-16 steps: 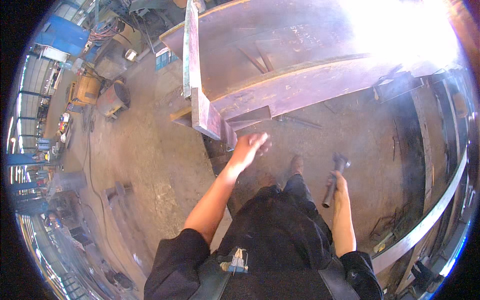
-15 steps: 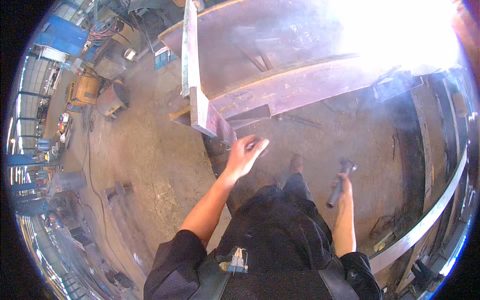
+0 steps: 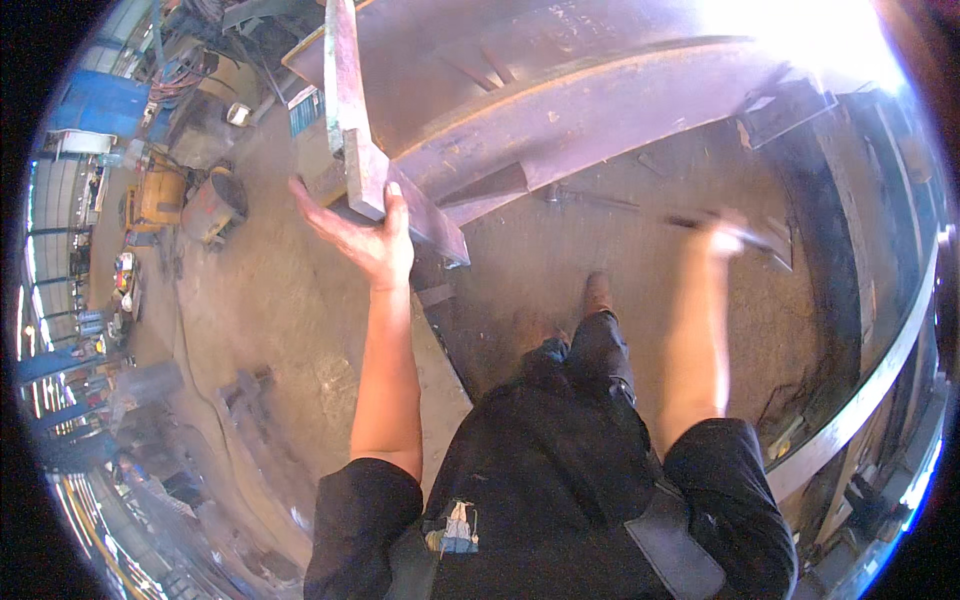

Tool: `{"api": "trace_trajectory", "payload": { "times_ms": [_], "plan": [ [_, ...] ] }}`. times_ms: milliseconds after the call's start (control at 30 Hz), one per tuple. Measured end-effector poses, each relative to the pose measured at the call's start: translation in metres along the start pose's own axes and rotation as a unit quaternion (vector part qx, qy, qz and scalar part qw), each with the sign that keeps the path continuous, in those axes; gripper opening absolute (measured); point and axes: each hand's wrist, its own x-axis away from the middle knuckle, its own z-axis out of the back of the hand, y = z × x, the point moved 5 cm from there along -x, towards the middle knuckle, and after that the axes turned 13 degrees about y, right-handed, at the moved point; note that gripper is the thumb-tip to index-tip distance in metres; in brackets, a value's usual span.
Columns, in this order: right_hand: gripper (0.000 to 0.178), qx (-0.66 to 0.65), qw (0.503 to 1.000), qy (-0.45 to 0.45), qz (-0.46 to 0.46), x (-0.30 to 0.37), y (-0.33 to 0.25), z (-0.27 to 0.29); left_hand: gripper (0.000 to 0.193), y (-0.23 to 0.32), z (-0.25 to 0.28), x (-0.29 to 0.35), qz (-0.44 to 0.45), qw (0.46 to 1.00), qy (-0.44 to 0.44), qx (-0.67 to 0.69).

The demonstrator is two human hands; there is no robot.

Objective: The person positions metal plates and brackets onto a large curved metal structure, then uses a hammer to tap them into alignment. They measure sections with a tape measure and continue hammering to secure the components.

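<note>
My left hand (image 3: 375, 245) is raised at the near end of a steel plate (image 3: 368, 178) that stands on edge. Its thumb lies against the plate and its fingers stretch out to the left, spread apart. The plate joins a long, brownish steel beam (image 3: 600, 125) running off to the right. My right hand (image 3: 722, 240), smeared by motion, is closed on a hammer (image 3: 685, 221) over the floor, right of my boots. The hammer is blurred too; its dark handle shows as a streak.
A bright white glare with haze (image 3: 820, 40) covers the beam's far right end. Long steel bars (image 3: 850, 445) lie along the right side. On the left stand a yellow machine (image 3: 162, 195), a metal drum (image 3: 214, 208) and a cable (image 3: 185, 340) on the floor.
My left hand has moved forward and left, from curled beside the plate's corner to spread against it. My right hand has swung forward with the hammer. The glare has shrunk.
</note>
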Motion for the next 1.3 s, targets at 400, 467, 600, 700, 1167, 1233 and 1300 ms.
{"api": "trace_trajectory", "payload": {
  "times_ms": [400, 467, 600, 700, 1167, 1233, 1300],
  "plan": [
    [0.025, -0.043, 0.849, -0.374, -0.371, 0.161, 0.003, -0.021, 0.092, -0.014, -0.012, 0.014, 0.032, 0.991, 0.121, -0.035],
    [0.033, -0.066, 0.860, -0.333, -0.382, 0.116, 0.040, 0.017, 0.090, -0.011, -0.015, 0.013, 0.045, 0.986, 0.158, -0.007],
    [0.030, -0.039, 0.922, -0.156, -0.353, -0.003, 0.119, 0.125, 0.082, -0.010, -0.010, 0.015, -0.033, 0.977, 0.206, -0.035],
    [0.027, -0.069, 0.950, 0.024, -0.304, -0.123, 0.165, 0.242, 0.080, -0.011, -0.007, 0.014, -0.047, 0.978, 0.194, -0.058],
    [0.027, 0.070, 0.948, -0.310, -0.025, 0.155, 0.026, -0.089, 0.088, -0.026, -0.016, 0.015, 0.038, 0.983, 0.181, -0.014],
    [0.027, -0.036, 0.886, -0.439, -0.143, 0.242, -0.021, -0.095, 0.092, -0.025, -0.011, 0.014, 0.032, 0.983, 0.177, 0.017],
    [0.028, -0.070, 0.841, -0.494, -0.209, 0.216, -0.022, -0.061, 0.093, -0.024, -0.013, 0.015, 0.024, 0.981, 0.185, -0.043]
  ]
}}
